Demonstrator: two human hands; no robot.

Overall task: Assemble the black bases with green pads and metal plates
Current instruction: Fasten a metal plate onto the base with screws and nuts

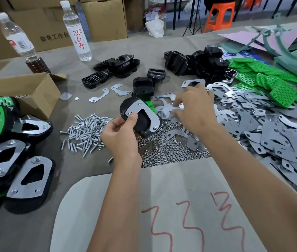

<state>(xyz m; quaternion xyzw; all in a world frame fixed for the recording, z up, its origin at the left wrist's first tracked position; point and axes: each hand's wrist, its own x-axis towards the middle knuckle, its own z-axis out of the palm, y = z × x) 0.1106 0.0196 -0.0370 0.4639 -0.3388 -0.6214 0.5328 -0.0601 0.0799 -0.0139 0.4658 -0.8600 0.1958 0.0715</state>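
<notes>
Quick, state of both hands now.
Left hand: grips the black base with one metal plate on it.
Right hand: over the loose plates; grasp unclear.

The right hand [193, 104] is covering the metal plates [238, 122] beneath it, so its grip is staying unclear. The left hand [120, 130] is hiding the black base's [140, 120] lower edge. The left edge is cutting off the finished assemblies [7, 160]. The nuts [165, 148] are blurring together.

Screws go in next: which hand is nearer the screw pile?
Left. The left hand holds the black base right beside the screw pile; the right hand reaches into the metal plates.
</notes>
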